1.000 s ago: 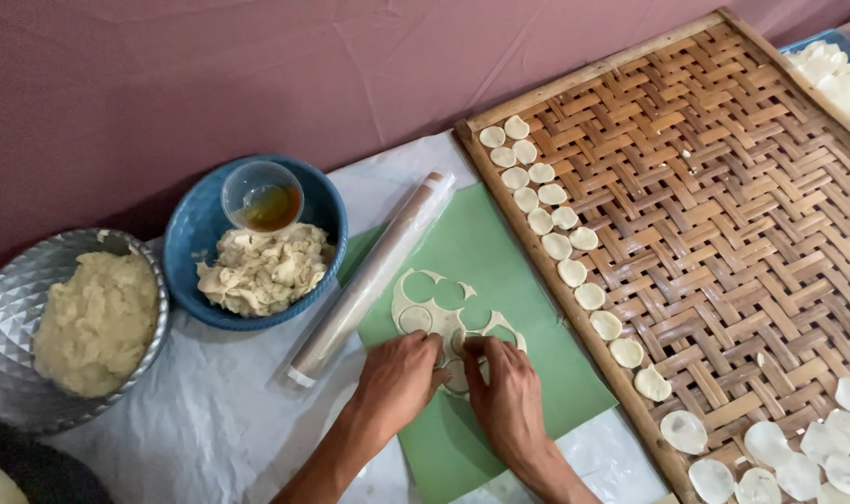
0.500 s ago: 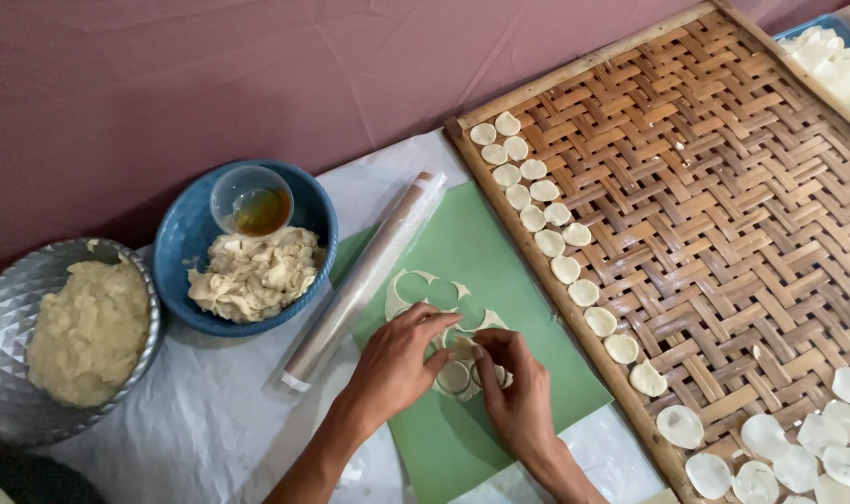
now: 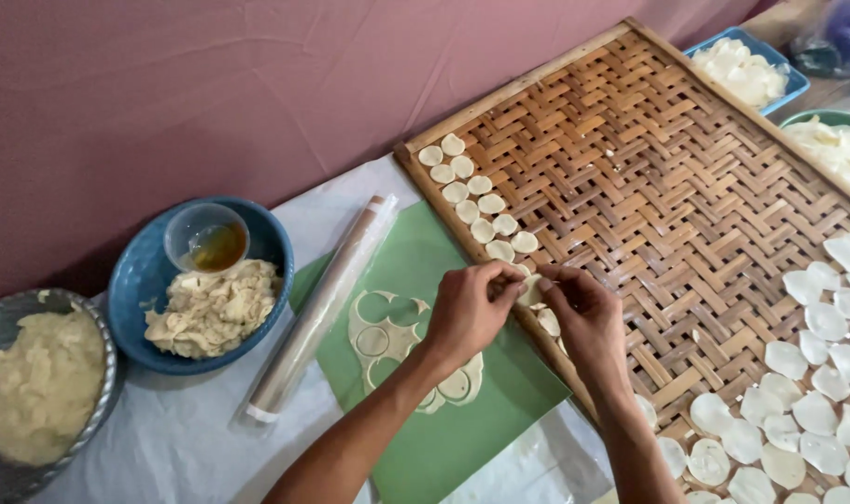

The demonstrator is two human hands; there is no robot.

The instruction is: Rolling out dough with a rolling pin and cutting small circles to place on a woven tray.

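— Where the two hands meet above the tray's edge, what sits between them?
— A small dough disc (image 3: pixel 530 291), pinched by the fingertips of the left hand (image 3: pixel 467 313) and the right hand (image 3: pixel 583 313), fingers drawn narrow around it.
— And below them?
— The woven bamboo tray (image 3: pixel 686 205) with a row of discs (image 3: pixel 476 198) along its rim, just beside the green mat (image 3: pixel 462 434) carrying the rolled dough sheet (image 3: pixel 387 336) with round holes.
— The roller?
— The rolling pin (image 3: pixel 322 303) lies left of the mat, near the blue bowl (image 3: pixel 145 275).

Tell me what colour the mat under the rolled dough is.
Green mat, clearest in the head view.
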